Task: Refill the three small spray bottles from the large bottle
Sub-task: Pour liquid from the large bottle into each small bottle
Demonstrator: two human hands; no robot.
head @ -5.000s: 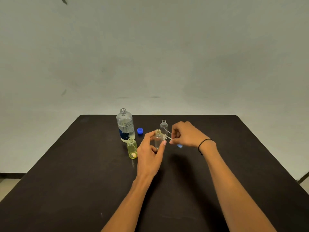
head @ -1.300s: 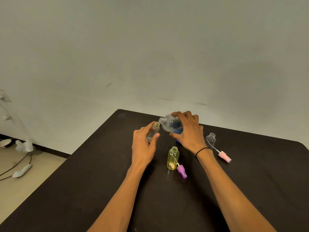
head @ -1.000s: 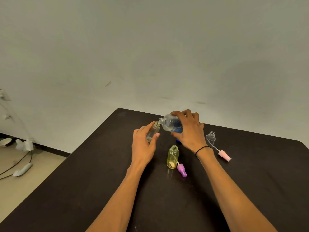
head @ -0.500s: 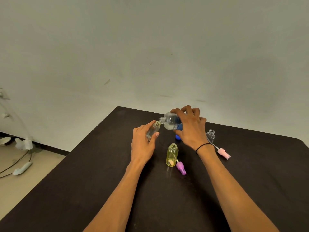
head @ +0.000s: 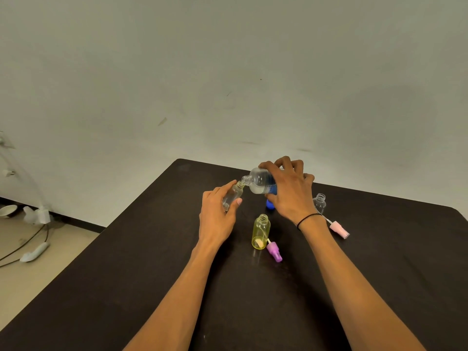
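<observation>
We see the right hand (head: 291,191) gripping the large bottle (head: 259,181), now tipped further so its mouth meets the neck of the clear bottle (head: 231,196) held slanted in the left hand (head: 217,216) above the table (head: 126,287), so the first refill seems underway.

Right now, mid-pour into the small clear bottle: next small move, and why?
Probably hold the tilt and keep pouring. The right hand has the large bottle tipped, its mouth at the neck of the small clear bottle gripped by the left hand; its fill level is unclear.
</observation>
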